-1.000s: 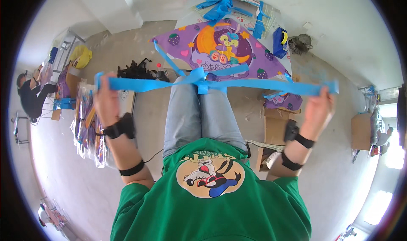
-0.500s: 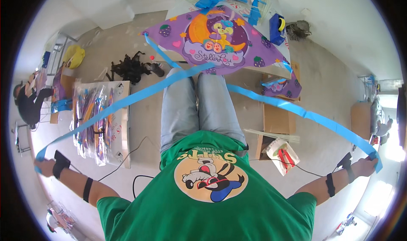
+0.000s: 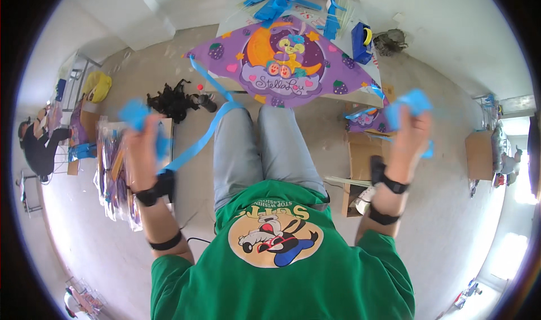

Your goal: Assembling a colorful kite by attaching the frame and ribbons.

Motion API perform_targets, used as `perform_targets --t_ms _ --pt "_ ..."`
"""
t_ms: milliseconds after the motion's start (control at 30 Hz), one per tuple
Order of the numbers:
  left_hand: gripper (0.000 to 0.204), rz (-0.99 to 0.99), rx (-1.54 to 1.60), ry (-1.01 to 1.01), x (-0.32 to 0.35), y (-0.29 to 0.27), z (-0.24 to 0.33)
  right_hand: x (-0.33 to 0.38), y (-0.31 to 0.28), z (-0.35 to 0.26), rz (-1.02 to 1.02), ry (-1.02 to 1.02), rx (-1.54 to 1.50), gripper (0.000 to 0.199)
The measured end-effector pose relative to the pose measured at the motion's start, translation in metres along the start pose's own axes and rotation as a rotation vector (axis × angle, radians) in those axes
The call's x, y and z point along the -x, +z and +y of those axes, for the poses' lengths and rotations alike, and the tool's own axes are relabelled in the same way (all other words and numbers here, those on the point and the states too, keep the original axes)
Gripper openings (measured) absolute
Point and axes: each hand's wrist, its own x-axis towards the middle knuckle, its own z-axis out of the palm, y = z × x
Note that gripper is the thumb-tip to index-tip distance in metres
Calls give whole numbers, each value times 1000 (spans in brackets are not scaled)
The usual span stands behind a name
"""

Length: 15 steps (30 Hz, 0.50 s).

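Note:
A purple kite, printed with a cartoon figure on an orange moon, lies over the near edge of a table in front of me. From its left corner runs a blue ribbon, which crosses beside my knee and reaches my left hand. That hand is closed on the ribbon, its free end sticking out above the fingers. On the other side, my right hand is raised and grips a second blue ribbon near its end. Most of this second ribbon's length is hidden behind the hand and forearm. Both hands are blurred a little.
Blue ribbon strips and a blue tape dispenser sit on the table. Another purple kite and a cardboard box are at its right. Packed kites lie left; a black tangled heap is beyond. A person sits far left.
Both hands have swung up and inward from far out at the sides, still holding the ribbons. The ribbons, stretched long before, are now slacker and bunched near the hands. The kite has barely shifted.

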Motion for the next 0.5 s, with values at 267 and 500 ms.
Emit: perform_targets --t_ms 267,500 --pt "25 -755 816 159 32 139 48 52 111 -15 -330 -289 131 20" --pt "31 -890 803 451 45 158 61 60 118 -11 -381 -329 149 30"
